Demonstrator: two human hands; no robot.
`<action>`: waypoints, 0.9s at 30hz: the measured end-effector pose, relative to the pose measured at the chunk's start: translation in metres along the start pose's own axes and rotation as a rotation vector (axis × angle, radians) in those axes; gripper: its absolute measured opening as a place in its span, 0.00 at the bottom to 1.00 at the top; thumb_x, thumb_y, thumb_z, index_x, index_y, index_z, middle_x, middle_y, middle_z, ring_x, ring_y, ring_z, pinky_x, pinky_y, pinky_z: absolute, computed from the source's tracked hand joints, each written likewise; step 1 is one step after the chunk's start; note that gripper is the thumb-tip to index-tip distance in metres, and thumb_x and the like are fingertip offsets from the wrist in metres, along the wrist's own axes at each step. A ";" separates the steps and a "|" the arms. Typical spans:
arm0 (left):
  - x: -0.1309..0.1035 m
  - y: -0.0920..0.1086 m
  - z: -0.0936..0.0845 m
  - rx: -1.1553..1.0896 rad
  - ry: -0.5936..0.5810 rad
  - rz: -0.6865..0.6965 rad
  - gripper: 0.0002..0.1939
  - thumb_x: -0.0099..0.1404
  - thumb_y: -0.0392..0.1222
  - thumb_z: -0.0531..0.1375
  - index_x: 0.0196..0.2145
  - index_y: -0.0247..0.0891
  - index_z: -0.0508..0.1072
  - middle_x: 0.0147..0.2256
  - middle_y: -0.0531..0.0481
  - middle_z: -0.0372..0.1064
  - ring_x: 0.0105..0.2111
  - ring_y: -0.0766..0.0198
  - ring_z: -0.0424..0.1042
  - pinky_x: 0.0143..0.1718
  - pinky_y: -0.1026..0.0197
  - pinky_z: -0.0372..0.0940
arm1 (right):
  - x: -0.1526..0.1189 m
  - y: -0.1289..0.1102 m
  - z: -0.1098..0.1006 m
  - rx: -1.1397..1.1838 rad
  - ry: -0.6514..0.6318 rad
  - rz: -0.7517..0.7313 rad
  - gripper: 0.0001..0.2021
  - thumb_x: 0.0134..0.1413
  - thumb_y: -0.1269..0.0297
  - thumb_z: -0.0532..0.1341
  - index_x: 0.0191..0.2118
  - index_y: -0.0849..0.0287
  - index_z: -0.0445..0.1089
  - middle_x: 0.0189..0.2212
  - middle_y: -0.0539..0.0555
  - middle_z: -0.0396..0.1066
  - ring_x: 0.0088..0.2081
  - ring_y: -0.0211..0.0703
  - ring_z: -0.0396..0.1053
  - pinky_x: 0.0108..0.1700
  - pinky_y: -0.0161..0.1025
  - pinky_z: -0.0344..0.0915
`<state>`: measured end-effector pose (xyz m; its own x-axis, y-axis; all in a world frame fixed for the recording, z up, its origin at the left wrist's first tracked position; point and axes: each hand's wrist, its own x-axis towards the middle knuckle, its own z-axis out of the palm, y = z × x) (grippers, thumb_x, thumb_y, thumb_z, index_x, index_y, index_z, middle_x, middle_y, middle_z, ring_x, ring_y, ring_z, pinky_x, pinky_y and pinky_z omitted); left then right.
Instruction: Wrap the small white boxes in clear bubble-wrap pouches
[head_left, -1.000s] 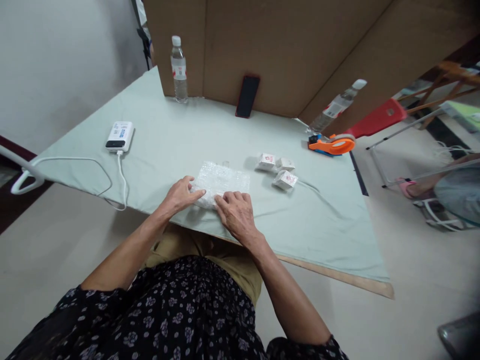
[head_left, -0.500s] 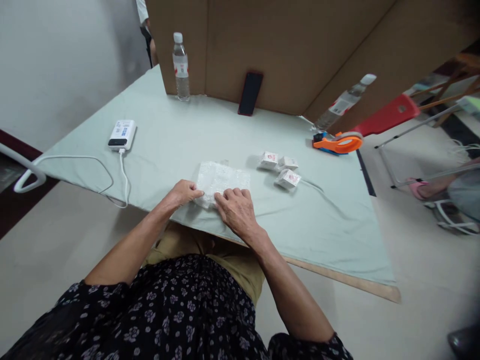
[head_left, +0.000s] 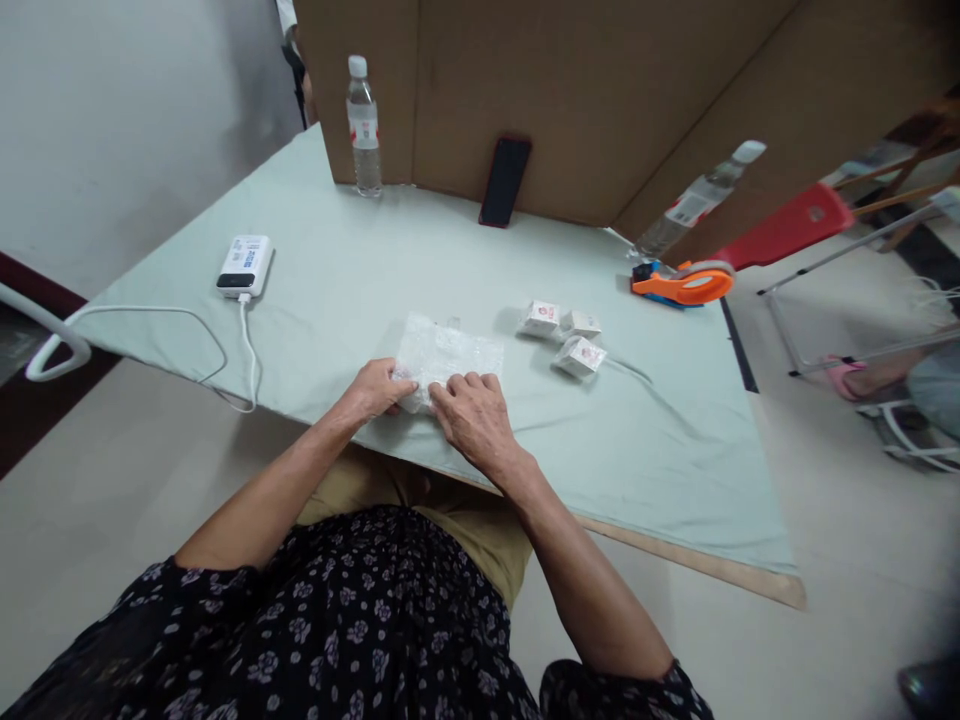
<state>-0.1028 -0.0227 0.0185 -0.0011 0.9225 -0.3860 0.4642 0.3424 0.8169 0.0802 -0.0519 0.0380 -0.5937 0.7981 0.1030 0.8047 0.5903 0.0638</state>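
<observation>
A piece of clear bubble wrap lies near the table's front edge, in front of me. My left hand grips its left side between thumb and fingers. On its front right part rests my right hand, fingers curled and pressing on the wrap. Whether something lies inside the wrap I cannot tell. To the right, three small white boxes in clear wrapping sit close together: one at the left, one behind, and one in front.
A white power bank with a cable is at the left. Before the cardboard stand a water bottle and a phone. A second bottle leans at the right, beside an orange tape dispenser and a red handle.
My left hand has shifted slightly to the right, with its thumb further over the bubble wrap. The right hand stays almost in place. The view has shifted slightly.
</observation>
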 end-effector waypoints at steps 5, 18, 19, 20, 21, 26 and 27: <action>0.000 0.004 0.014 0.170 0.191 0.163 0.04 0.51 0.37 0.59 0.23 0.38 0.66 0.21 0.55 0.62 0.25 0.65 0.64 0.27 0.65 0.59 | 0.002 -0.001 -0.001 0.000 -0.012 -0.004 0.09 0.67 0.61 0.55 0.46 0.57 0.70 0.36 0.58 0.72 0.39 0.50 0.61 0.40 0.45 0.46; -0.018 0.015 0.015 0.016 -0.070 0.327 0.11 0.56 0.32 0.56 0.36 0.35 0.75 0.31 0.50 0.74 0.30 0.64 0.71 0.34 0.63 0.66 | 0.001 0.000 0.004 0.172 0.025 0.096 0.08 0.62 0.63 0.59 0.43 0.60 0.70 0.37 0.59 0.76 0.42 0.51 0.67 0.51 0.46 0.51; -0.020 0.016 0.014 0.119 -0.068 0.403 0.11 0.58 0.32 0.55 0.36 0.36 0.76 0.32 0.49 0.75 0.33 0.63 0.71 0.37 0.61 0.67 | -0.001 0.001 0.003 0.204 0.030 0.089 0.07 0.62 0.64 0.59 0.43 0.60 0.70 0.37 0.58 0.76 0.43 0.51 0.67 0.53 0.47 0.51; -0.021 0.016 0.014 0.226 -0.061 0.474 0.12 0.60 0.32 0.54 0.35 0.37 0.77 0.33 0.49 0.75 0.34 0.62 0.71 0.40 0.60 0.67 | -0.004 0.002 0.002 0.246 0.038 0.080 0.07 0.61 0.66 0.59 0.43 0.59 0.70 0.38 0.57 0.77 0.43 0.51 0.68 0.54 0.47 0.51; -0.023 0.016 0.015 0.329 -0.054 0.535 0.12 0.62 0.32 0.54 0.35 0.38 0.77 0.33 0.48 0.74 0.35 0.61 0.71 0.41 0.59 0.66 | -0.008 0.003 0.000 0.295 0.053 0.073 0.07 0.61 0.67 0.58 0.43 0.58 0.71 0.38 0.57 0.77 0.44 0.50 0.68 0.54 0.47 0.51; -0.027 0.014 0.023 0.663 0.029 0.687 0.08 0.65 0.35 0.57 0.35 0.38 0.77 0.34 0.45 0.69 0.39 0.57 0.68 0.43 0.56 0.66 | -0.049 0.015 0.006 0.483 0.313 0.349 0.08 0.60 0.65 0.57 0.44 0.57 0.71 0.46 0.59 0.75 0.49 0.51 0.69 0.54 0.49 0.57; -0.027 0.014 0.023 0.687 0.050 0.712 0.07 0.65 0.36 0.58 0.35 0.38 0.77 0.36 0.44 0.69 0.40 0.56 0.67 0.44 0.55 0.66 | -0.059 0.017 0.010 0.505 0.364 0.464 0.10 0.61 0.62 0.57 0.45 0.58 0.70 0.47 0.60 0.74 0.48 0.52 0.69 0.52 0.50 0.59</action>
<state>-0.0756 -0.0467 0.0306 0.4480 0.8845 0.1301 0.7838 -0.4585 0.4188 0.1283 -0.0876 0.0228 -0.0863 0.9388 0.3335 0.8163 0.2586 -0.5165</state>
